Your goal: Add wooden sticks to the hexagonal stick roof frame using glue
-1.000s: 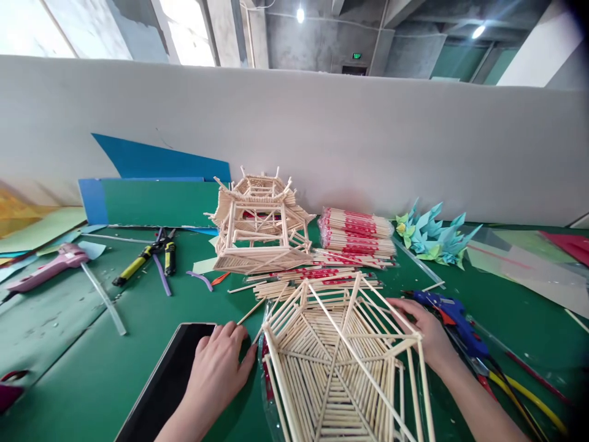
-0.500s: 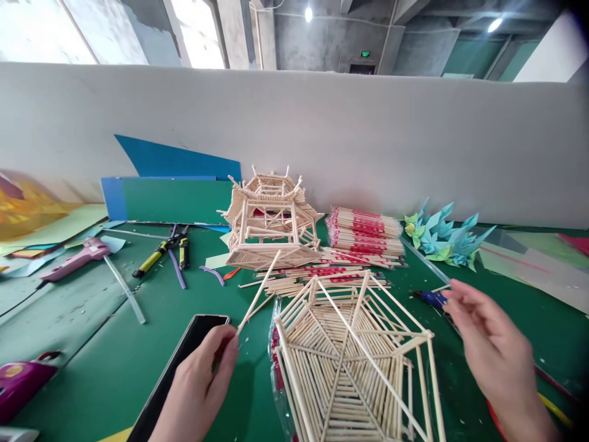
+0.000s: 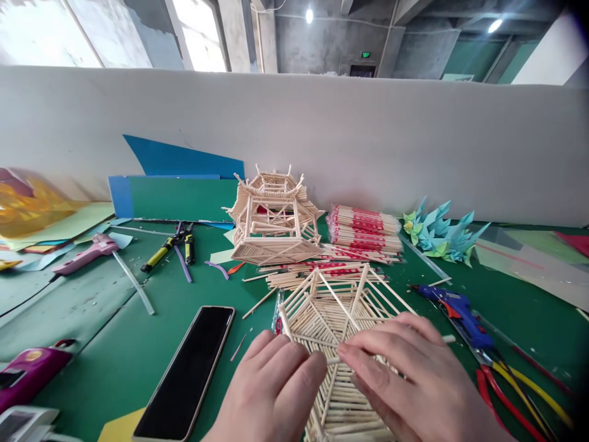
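In front of me is a many-sided frame [image 3: 340, 307] of thin wooden sticks, with a web-like stick floor. Both hands are over it and cover much of its near part. My left hand [image 3: 278, 387] is closed, thumb and fingers together on a short wooden stick [image 3: 333, 361]. My right hand [image 3: 409, 368] closes on the same stick from the other side, its fingertips almost meeting my left hand. A pale stick end pokes out past my right knuckles. Whether the stick touches the frame I cannot tell.
Behind stands a stick pavilion [image 3: 276, 221], beside bundled sticks [image 3: 363, 230]. On the right lie a blue glue gun [image 3: 455, 310], red-handled pliers [image 3: 501, 393] and folded-paper pieces [image 3: 442, 230]. A phone [image 3: 186, 374], a pink glue gun [image 3: 87, 255] and yellow-handled cutters [image 3: 159, 255] lie left.
My right hand has left the blue glue gun and come left over the frame. My left hand has moved right with its stick, and both hands now meet on it.
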### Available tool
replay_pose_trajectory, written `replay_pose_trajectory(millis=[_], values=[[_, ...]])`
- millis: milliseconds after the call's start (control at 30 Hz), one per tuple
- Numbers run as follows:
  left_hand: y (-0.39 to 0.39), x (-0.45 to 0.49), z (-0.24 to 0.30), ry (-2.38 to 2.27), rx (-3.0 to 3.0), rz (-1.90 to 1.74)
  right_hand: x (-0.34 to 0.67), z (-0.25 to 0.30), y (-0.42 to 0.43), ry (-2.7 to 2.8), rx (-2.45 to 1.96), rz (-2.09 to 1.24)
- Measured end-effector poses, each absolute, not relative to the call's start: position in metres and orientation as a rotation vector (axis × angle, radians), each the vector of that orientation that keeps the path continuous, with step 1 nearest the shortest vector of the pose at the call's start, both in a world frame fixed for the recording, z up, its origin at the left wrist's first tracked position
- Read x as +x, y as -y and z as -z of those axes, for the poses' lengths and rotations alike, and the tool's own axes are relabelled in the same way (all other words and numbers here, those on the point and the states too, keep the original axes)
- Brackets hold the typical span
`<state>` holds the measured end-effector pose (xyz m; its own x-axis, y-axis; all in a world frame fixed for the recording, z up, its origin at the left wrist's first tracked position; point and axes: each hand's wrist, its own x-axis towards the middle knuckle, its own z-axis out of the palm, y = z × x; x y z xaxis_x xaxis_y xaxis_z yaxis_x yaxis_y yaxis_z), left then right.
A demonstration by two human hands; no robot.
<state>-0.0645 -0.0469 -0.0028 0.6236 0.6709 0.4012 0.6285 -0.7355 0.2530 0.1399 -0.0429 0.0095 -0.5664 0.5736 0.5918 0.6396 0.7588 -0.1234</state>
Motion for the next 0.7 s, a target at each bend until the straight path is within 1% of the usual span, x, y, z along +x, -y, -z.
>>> replay_pose_trajectory(millis=[133, 300, 467, 700], values=[[0.048, -0.068, 0.004, -1.147, 2.717, -0.792, 0.137, -0.004, 0.037, 2.336, -0.923, 0.022], [0.033, -0.088, 0.022, -1.484, 2.491, -1.162, 0.156, 0.001, 0.021, 2.365, -1.097, -0.044], [0.019, -0.097, 0.04, -1.632, 2.178, -1.182, 0.156, 0.008, 0.01, 2.373, -1.222, -0.159], [0.003, -0.096, 0.046, -1.414, 1.798, -1.057, 0.138, 0.013, 0.0, 2.374, -1.266, -0.189]])
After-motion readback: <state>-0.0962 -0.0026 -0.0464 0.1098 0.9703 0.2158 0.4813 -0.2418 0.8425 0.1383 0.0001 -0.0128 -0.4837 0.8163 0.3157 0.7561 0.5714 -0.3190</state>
